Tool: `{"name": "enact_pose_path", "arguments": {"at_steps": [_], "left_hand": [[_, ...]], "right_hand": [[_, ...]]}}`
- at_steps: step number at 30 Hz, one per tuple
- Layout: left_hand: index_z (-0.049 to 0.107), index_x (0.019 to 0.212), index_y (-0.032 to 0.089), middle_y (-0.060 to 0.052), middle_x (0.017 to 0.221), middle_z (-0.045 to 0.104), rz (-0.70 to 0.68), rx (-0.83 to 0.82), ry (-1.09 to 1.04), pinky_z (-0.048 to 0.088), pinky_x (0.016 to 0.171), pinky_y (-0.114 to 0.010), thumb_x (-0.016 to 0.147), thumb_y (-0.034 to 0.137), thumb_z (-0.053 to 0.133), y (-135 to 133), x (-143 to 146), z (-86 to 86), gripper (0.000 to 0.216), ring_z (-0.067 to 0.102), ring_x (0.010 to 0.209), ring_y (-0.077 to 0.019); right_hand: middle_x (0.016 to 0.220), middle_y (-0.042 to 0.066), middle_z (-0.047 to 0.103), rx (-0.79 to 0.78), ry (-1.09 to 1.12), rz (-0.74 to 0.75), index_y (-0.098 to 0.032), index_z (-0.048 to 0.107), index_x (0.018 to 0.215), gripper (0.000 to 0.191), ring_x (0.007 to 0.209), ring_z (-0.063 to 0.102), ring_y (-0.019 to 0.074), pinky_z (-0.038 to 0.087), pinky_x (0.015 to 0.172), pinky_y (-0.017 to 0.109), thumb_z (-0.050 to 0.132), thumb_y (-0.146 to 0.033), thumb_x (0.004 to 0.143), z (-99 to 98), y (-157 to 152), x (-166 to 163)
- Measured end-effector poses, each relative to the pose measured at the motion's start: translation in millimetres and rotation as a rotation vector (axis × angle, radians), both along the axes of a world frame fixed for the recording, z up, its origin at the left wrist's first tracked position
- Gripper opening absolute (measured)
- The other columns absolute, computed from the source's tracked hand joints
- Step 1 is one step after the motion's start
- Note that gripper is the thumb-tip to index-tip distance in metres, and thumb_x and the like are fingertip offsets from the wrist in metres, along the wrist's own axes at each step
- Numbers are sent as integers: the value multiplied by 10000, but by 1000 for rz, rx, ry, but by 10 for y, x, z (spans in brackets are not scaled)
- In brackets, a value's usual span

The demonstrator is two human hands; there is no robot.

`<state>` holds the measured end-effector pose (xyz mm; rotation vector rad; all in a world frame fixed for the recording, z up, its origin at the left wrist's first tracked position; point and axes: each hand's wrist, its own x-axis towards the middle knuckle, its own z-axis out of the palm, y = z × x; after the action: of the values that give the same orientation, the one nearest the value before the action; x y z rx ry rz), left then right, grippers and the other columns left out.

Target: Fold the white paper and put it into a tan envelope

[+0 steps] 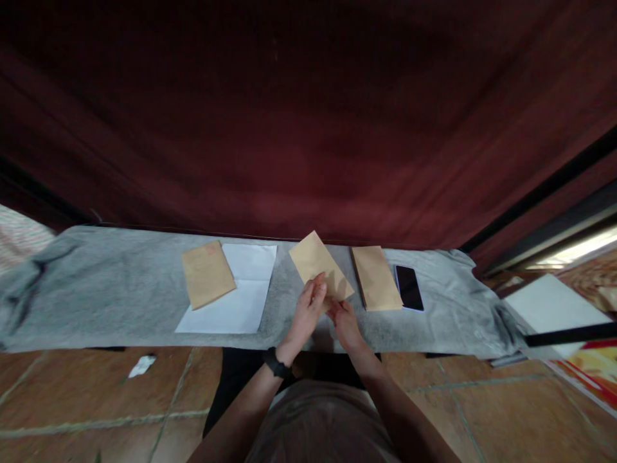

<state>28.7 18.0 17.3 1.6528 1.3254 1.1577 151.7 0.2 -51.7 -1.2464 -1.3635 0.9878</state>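
A tan paper envelope (pixel 315 254) is held tilted over the middle of the cloth-covered table. My left hand (pixel 311 302), with a dark band on its wrist, has its fingers closed at the envelope's lower left edge. At the lower right end my right hand (pixel 344 318) grips the same envelope, its thumb and fingertips partly hidden beneath it. To the right lies a stack of similar envelopes (pixel 378 280). On the left, more tan envelopes (pixel 207 273) rest on a white sheet of paper (pixel 248 296).
A dark-screened phone (pixel 409 287) lies right of the stack. Grey cloth (pixel 120 289) covers the narrow table, and a dark red panel (pixel 299 161) stands behind it. Crumpled white paper (pixel 142 366) is on the tiled floor. A white board (pixel 554 308) sits at far right.
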Motion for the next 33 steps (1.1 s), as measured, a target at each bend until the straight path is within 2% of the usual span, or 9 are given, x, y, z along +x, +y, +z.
{"name": "enact_pose_path", "arguments": {"at_steps": [3,6,10,14,19,22,27,29,33], "left_hand": [[514,1510,197,-128,1559,533,-117,140,389,387,1217,-471,1080,409,329,116,-30,-164,513,448,1478,-255],[486,1539,207,-117,1614,472,-213,147,723,332,1238,-536,1079,385,301,202,-102,-484,526,354,1541,-270],[444,1571,273,-62,1661,408,-246,132,852,263,1264,-539,1080,408,291,287,-152,-740,532,291,1571,-259],[447,1568,288,-53,1673,385,-241,108,882,191,1277,-579,1077,414,296,481,-156,-716,529,268,1579,-270],[425,1583,284,-61,1694,337,-226,82,903,161,1279,-584,1068,435,319,787,-197,-645,547,239,1587,-291],[388,1604,267,-68,1702,316,-255,66,927,164,1281,-573,1071,425,300,934,-210,-601,562,223,1592,-286],[371,1615,258,-69,1719,272,-257,16,993,134,1268,-635,1065,476,303,1097,-94,-509,596,161,1600,-347],[374,1613,277,-65,1720,269,-245,12,1000,115,1234,-720,1058,493,321,1110,-9,-496,598,142,1597,-386],[390,1602,291,-48,1706,307,-259,84,973,63,1216,-768,1059,456,323,1017,132,-533,571,158,1597,-368]], "right_hand": [[870,107,766,-96,153,23,-246,688,1076,402,742,727,248,584,635,367,355,-467,1027,-59,-15,68],[802,107,749,-138,165,24,-237,688,970,397,698,712,255,594,664,403,357,-453,1005,-98,-63,92],[806,117,755,-197,194,29,-221,682,942,377,728,727,277,613,725,456,379,-438,999,-101,-113,100],[804,107,765,-270,218,64,-236,679,946,330,806,758,279,631,742,449,402,-404,1006,-63,-153,146],[986,167,785,-478,398,146,-204,672,918,346,969,770,292,620,859,509,378,-363,1009,66,-187,243],[1029,180,781,-553,467,156,-179,694,907,362,1003,759,302,594,907,508,500,-476,981,192,-244,303],[1019,141,782,-756,464,144,-166,764,996,548,928,749,296,588,836,438,760,-664,768,307,-403,415],[970,120,780,-694,322,116,-182,775,1001,547,857,742,287,591,786,434,728,-679,780,270,-449,464],[983,105,761,-245,-147,-61,-223,767,1019,339,919,719,278,585,886,459,559,-480,945,135,-477,573]]}}
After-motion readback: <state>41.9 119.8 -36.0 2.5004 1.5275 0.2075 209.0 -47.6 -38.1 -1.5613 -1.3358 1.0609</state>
